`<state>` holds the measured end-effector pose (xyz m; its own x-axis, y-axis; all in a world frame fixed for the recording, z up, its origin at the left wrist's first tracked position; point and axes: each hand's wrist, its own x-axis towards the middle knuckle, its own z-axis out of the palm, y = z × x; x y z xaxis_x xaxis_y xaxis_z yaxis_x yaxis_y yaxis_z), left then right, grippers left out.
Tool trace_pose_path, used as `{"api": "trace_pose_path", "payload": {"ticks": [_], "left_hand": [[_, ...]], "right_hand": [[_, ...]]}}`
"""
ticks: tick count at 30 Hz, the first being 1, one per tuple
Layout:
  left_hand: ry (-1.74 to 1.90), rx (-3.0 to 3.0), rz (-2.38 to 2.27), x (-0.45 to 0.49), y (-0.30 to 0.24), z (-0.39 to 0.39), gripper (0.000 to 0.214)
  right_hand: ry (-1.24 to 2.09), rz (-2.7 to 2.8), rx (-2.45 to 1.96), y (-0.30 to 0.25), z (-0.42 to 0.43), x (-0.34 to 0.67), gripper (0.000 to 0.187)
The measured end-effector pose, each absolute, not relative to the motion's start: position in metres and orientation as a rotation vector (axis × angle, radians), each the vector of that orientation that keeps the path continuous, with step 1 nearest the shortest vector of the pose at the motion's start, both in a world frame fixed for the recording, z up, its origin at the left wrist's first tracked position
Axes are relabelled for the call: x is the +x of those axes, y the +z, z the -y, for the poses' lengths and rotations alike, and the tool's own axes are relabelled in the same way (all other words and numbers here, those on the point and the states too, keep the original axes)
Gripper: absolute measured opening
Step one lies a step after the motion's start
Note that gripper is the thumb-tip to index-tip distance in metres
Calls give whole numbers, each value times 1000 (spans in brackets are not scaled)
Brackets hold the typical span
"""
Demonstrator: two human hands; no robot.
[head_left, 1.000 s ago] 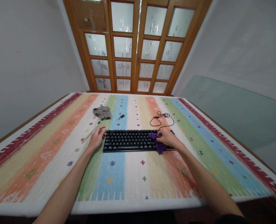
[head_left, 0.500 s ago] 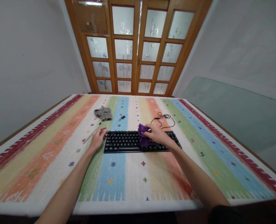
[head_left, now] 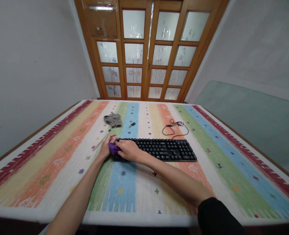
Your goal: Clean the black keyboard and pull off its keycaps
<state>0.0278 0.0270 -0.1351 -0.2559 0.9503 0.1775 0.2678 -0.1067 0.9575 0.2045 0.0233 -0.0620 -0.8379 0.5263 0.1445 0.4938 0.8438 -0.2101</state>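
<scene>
by the keyboard (head_left: 164, 149), right hand (head_left: 128, 150) clutches purple cloth (head_left: 114, 148), left hand (head_left: 106, 147) rests loosely open.

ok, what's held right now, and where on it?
The purple cloth, bunched under the right hand, at the left end of the keyboard. The left hand rests beside it; no grip visible.

the cloth (head_left: 114, 148) lies on the keyboard's (head_left: 164, 149) left end, between the left hand (head_left: 105, 148) and right hand (head_left: 128, 150) fingers. the keyboard runs right of them. beyond the fingertips lie a stick (head_left: 101, 139), a rag (head_left: 113, 119) behind it, and a cable (head_left: 175, 128) further right.
</scene>
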Motion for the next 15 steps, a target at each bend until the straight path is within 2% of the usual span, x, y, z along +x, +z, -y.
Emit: {"api": "trace_pose_path", "payload": {"ticks": [7, 15], "left_hand": [[1433, 1323, -1543, 27, -143, -33, 47], [1429, 1334, -1534, 28, -143, -31, 45]], "right_hand": [[32, 2929, -715, -80, -8, 199, 25], [104, 2979, -835, -67, -13, 192, 27]]}}
